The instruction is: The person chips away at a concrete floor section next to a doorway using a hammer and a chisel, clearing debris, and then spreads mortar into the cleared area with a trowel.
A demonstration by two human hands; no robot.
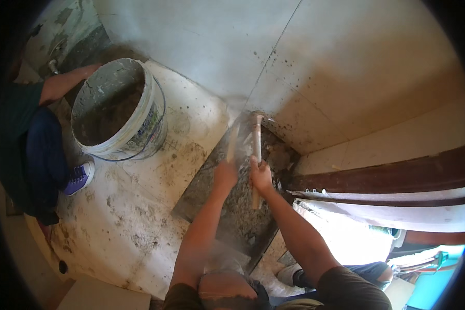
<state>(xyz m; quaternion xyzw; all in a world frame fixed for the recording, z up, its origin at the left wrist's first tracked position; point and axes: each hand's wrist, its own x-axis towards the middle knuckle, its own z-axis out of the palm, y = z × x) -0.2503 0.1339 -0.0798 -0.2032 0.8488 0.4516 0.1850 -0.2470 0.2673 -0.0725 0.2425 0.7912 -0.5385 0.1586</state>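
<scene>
My right hand [261,176] is wrapped round the wooden handle of a hammer [257,142], whose metal head is up at the foot of the wall. Close beside it on the left, my left hand [225,175] is closed on a light-coloured, stick-like tool [233,143], blurred so that its kind and tip do not show clearly. Both tools point at the corner where the wall meets a rough, dark patch of broken floor [243,206]. Dusty haze hangs around the hands.
At left a large mortar-smeared bucket [152,129] with a wire handle holds grey material. A co-worker in a purple shoe [79,178] crouches beyond it, an arm behind the bucket. Large pale wall panels [201,41] rise ahead. A dark red-brown sill [387,173] and bright opening lie right.
</scene>
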